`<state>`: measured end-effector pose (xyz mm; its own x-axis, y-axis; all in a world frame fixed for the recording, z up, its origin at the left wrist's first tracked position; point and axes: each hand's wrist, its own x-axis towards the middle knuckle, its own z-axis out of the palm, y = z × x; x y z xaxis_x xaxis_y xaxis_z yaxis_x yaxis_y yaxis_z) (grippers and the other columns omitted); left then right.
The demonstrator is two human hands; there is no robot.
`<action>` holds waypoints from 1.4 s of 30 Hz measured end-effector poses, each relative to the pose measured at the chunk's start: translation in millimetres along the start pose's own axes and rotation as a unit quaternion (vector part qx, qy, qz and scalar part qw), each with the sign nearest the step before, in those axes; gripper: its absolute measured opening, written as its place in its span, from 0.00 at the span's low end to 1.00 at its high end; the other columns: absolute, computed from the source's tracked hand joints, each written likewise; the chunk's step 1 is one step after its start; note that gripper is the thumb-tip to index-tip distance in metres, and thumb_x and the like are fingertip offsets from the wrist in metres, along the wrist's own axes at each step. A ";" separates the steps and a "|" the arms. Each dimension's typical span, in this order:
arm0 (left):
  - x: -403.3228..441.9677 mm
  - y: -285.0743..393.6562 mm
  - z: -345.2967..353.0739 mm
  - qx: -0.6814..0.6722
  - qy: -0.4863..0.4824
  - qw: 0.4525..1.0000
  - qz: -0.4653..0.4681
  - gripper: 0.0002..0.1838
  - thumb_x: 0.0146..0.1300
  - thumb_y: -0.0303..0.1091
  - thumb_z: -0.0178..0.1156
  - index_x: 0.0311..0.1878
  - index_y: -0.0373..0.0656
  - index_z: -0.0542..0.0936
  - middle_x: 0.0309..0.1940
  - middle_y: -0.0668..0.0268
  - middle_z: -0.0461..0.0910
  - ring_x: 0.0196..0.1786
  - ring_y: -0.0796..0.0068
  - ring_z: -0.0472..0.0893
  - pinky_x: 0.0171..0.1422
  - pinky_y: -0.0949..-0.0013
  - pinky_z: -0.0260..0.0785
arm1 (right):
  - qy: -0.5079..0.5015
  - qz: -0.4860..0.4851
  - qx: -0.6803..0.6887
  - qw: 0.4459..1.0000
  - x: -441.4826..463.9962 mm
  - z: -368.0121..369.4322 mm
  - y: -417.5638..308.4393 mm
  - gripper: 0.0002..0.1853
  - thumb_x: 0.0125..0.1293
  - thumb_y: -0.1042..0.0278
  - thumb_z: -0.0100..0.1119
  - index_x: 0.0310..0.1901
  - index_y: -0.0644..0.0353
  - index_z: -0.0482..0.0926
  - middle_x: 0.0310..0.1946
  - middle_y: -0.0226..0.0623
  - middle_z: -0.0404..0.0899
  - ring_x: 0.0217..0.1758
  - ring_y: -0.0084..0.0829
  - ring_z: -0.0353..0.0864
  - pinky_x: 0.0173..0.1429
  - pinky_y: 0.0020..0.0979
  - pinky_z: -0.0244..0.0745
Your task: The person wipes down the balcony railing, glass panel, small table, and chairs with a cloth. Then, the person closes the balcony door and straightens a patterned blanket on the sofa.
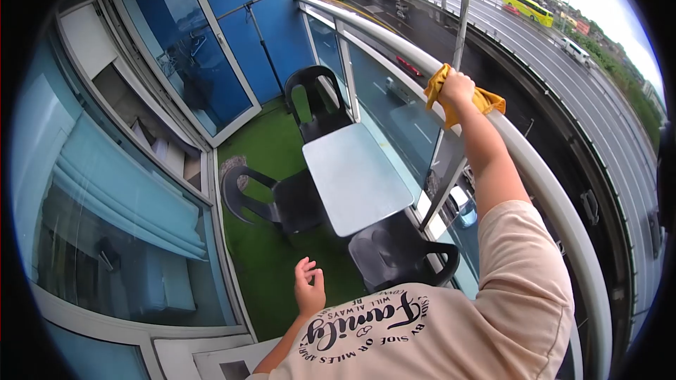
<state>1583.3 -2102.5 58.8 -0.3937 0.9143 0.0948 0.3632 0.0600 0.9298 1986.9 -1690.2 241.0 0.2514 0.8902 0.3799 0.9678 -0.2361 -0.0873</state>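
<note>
The right hand (459,89) is gripping a yellow cloth (487,101), its fingers bending firmly over it. The cloth is lying on the top of the white rail (541,170), and its loose ends are showing at both sides of this hand. The left hand (310,290) is hanging half open, holding nothing, above the green floor (264,274), near a chair (299,203).
</note>
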 end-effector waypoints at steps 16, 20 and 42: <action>-2.5 -2.1 19.4 0.003 -0.146 0.989 -0.019 0.25 0.64 0.28 0.58 0.64 0.40 0.65 0.53 0.57 0.77 0.44 0.72 0.80 0.53 0.69 0.71 | 0.014 0.014 -0.010 1.000 -233.3 101.5 138.3 0.23 0.71 0.58 0.34 0.63 0.59 0.66 0.67 0.44 0.63 0.73 0.50 0.55 0.76 0.51 0.45; -6.1 31.6 62.0 -0.019 -0.217 0.974 0.059 0.26 0.64 0.29 0.59 0.64 0.41 0.66 0.53 0.58 0.77 0.47 0.70 0.80 0.58 0.63 0.70 | -0.011 0.137 0.085 0.987 -168.6 102.4 101.1 0.19 0.69 0.54 0.45 0.52 0.55 0.76 0.53 0.41 0.78 0.57 0.41 0.76 0.62 0.38 0.68; -300.2 171.9 327.5 -0.096 -0.625 0.729 0.262 0.29 0.65 0.33 0.59 0.67 0.43 0.62 0.57 0.56 0.74 0.55 0.65 0.75 0.62 0.58 0.65 | 0.057 0.356 -0.052 0.931 -828.4 -183.0 564.1 0.22 0.62 0.65 0.57 0.58 0.55 0.73 0.57 0.40 0.74 0.63 0.42 0.69 0.69 0.36 0.61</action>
<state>2040.5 -2235.5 73.7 0.8769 0.4502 0.1685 0.0153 -0.3765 0.9263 2322.3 -2632.1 45.6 0.8207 0.4471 0.3556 0.5476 -0.7930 -0.2668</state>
